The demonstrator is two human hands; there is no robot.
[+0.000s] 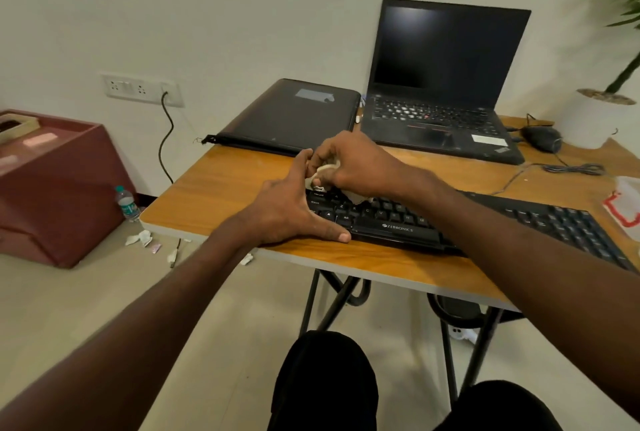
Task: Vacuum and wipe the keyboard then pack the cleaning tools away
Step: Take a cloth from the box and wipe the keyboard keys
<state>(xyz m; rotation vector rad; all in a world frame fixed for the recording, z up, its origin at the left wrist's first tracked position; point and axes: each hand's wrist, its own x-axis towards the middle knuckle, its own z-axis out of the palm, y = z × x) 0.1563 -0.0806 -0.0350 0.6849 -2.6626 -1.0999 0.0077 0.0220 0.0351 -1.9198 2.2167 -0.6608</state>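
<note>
The keyboard point(408, 222), cut off at 3 o'clock on the table point(221, 195), is steadied at its left end by the flat-fingered left hand point(291, 208), while a crumpled cloth point(325, 174), largely hidden, is clenched in the right hand point(356, 163).

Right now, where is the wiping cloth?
In the head view the cloth is at the keyboard's left end, gripped by the right hand, while the left hand rests on that end beside it.
</note>
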